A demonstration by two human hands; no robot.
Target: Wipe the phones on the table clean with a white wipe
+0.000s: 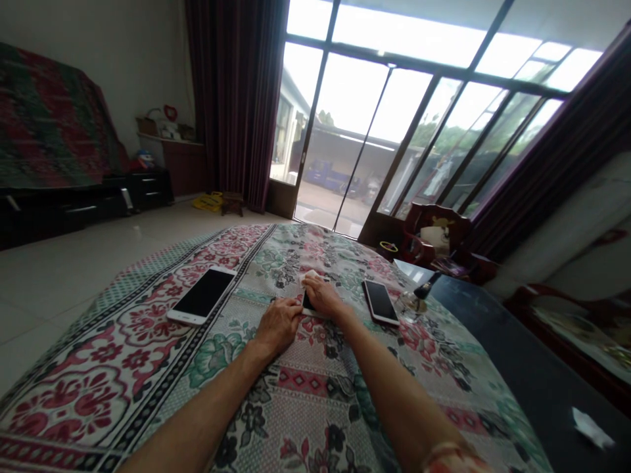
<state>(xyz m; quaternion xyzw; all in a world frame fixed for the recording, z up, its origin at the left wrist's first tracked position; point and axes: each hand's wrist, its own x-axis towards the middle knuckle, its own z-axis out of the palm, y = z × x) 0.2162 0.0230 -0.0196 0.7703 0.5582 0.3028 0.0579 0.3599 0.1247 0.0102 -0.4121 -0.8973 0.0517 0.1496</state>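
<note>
A smartphone [307, 304] with a dark screen and pale edge lies on the patterned tablecloth [315, 387], mostly covered by my hands. My left hand [280, 323] is closed at its left edge, the curled fingertips gripping it. Over the screen lies my right hand [321, 295], fingers pressed together on a white tissue [310, 274] that sticks out past the fingertips. To the left rests a larger white phone [202, 295], screen up. Another phone [381, 302] with a dark screen lies to the right of my right hand.
A clear glass or plastic bottle [413, 303] with a dark top stands beside the right-hand phone. Beyond it is a dark tabletop [507, 335] with a crumpled white paper [591, 427]. A carved wooden chair [436, 230] stands behind, near the glass doors [365, 138].
</note>
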